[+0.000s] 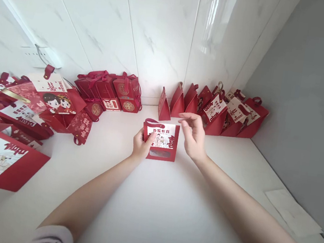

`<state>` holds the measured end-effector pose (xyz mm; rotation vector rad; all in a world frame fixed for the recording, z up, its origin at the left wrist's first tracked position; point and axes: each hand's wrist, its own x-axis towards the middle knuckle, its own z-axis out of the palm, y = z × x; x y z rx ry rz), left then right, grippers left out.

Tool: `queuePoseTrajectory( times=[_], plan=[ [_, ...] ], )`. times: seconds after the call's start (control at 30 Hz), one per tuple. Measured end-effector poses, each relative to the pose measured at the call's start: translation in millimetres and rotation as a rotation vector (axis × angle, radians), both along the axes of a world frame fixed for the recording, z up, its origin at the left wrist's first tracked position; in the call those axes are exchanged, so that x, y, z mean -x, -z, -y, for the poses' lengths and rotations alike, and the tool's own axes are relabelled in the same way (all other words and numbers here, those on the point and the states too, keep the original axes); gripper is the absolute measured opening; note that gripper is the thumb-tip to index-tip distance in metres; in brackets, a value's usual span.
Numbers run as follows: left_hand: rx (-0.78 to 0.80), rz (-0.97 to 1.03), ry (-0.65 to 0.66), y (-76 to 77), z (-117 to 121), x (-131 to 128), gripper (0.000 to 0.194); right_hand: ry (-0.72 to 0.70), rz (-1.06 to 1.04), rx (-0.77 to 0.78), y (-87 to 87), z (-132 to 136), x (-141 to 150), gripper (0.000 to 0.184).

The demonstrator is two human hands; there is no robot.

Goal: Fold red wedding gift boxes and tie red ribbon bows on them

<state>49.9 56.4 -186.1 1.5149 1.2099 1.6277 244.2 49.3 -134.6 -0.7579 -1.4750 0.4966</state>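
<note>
A red gift box (162, 155) with a white printed front, a small oval window and a dark red ribbon handle stands upright on the white tabletop at the middle of the head view. My left hand (142, 145) grips its left side, thumb across the printed front and fingers behind. Just to the right of the box, my right hand (193, 137) is raised, holding nothing I can see. Its fingers curve toward the box's upper right corner with a gap between thumb and fingers. Whether the fingertips touch the box is unclear.
Red triangular boxes (178, 101) stand in a row against the tiled wall, running right to tagged ones (253, 117). Ribbon-tied red boxes (103, 90) are stacked at back left. Large red gift boxes (32, 168) crowd the left. White paper (291, 212) lies at right, beside a grey panel (304, 128).
</note>
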Motion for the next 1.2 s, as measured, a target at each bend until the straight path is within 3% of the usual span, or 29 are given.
queuePoseTrajectory(
  times=[0.07, 0.13, 0.2, 0.27, 0.4, 0.57, 0.73, 0.93, 1.2],
  plan=[
    [-0.003, -0.045, -0.023, -0.4, 3, -2, 0.036, -0.088, 0.234, -0.052, -26.0, 2, 6, 0.026],
    [-0.018, -0.085, -0.03, -1.2, 4, -2, 0.035, -0.165, 0.488, -0.057, -46.3, 0, 17, 0.044],
    [-0.028, -0.111, -0.044, -2.1, 3, 0, 0.034, -0.178, 0.67, -0.005, -59.2, -4, 27, 0.066],
    [-0.027, -0.119, -0.053, -2.6, 3, 1, 0.032, -0.184, 0.753, 0.067, -66.4, -8, 33, 0.07],
    [-0.009, -0.13, -0.032, -1.3, 3, 3, 0.03, -0.213, 0.673, 0.077, -74.3, -12, 21, 0.051],
    [0.011, -0.15, -0.033, 1.2, 1, 4, 0.029, -0.331, 0.564, 0.067, -85.7, -15, -16, 0.008],
    [0.011, -0.162, -0.042, 2.1, 0, 5, 0.031, -0.345, 0.688, 0.169, -92.3, -13, -39, 0.007],
    [0.01, -0.153, -0.038, 2.7, 1, 4, 0.03, -0.325, 0.713, 0.22, -94.0, -9, -44, 0.009],
    [0.016, -0.142, -0.046, 2.1, 0, 4, 0.031, -0.311, 0.759, 0.116, -94.1, -11, -48, 0.013]
  ],
)
